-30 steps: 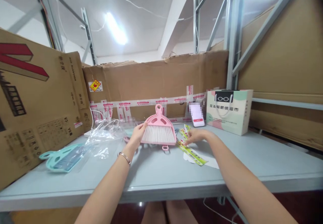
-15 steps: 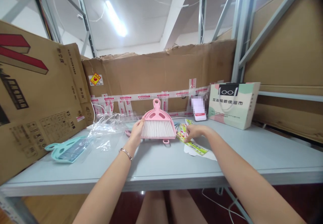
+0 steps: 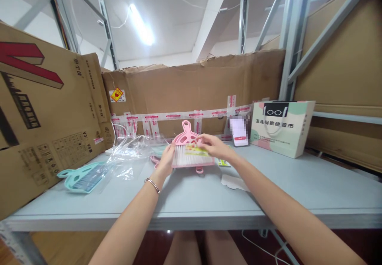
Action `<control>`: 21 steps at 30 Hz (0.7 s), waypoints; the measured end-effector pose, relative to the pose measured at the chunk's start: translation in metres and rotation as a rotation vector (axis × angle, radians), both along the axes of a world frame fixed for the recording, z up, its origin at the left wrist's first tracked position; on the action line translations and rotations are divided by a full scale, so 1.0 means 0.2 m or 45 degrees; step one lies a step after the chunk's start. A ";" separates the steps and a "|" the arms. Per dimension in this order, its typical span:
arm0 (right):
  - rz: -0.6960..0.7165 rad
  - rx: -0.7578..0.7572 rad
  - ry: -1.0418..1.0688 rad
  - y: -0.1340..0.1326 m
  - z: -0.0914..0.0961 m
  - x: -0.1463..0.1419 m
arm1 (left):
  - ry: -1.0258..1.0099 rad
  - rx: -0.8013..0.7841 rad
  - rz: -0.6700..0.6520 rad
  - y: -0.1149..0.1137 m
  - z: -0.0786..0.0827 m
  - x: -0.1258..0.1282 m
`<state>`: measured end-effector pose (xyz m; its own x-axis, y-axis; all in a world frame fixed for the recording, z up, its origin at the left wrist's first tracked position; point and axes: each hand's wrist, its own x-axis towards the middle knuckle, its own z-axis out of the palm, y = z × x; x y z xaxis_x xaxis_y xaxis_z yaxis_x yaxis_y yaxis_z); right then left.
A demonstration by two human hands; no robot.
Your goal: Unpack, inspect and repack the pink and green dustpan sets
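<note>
Nearest, surface [image 3: 185,203]: pale grey-blue, spreading under both forearms.
White slip [image 3: 234,182]: flat on the surface, its right end meeting the right forearm in view.
Left wrist: ringed by a metal bracelet [image 3: 152,186].
Teal dustpan set [image 3: 86,178]: lying at the left, partly under clear plastic [image 3: 127,151], well apart from the left hand.
Left hand [image 3: 166,160]: grasping the left side of the pink dustpan and brush set [image 3: 180,154].
Pink set: held just right of the left hand, handle up, white bristles facing the person; a pink loop [image 3: 199,170] shows below its lower edge.
Right hand [image 3: 213,145]: pinching a blurred printed card [image 3: 194,150] by its upper right, in front of the bristles; whether card and bristles touch, I cannot tell.
Second card [image 3: 223,162]: on the surface, below the right wrist, partly hidden.
Phone [image 3: 239,130]: propped upright beyond the right hand.
Paper bag [image 3: 277,137]: standing beside the phone.
Cardboard [image 3: 191,86]: taped, upright behind everything.
</note>
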<state>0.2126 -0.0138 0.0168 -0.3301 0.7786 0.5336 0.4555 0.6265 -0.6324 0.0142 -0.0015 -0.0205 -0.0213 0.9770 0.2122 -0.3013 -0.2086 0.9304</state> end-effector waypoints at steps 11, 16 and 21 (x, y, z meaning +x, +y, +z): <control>-0.301 0.409 0.000 0.01 -0.06 -0.14 | 0.072 0.088 0.026 -0.05 0.01 0.03; -0.442 0.003 0.959 -0.03 -0.08 -0.13 | -0.119 0.176 0.193 -0.04 0.03 0.04; 0.126 -0.760 1.268 -0.07 -0.15 -0.24 | -0.143 0.283 0.241 -0.08 0.02 0.12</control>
<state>0.1641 -0.0270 -0.0131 -0.0450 0.9878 0.1488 -0.4429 0.1138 -0.8893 0.0382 -0.0173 -0.0156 -0.2339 0.8833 0.4062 -0.3362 -0.4655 0.8187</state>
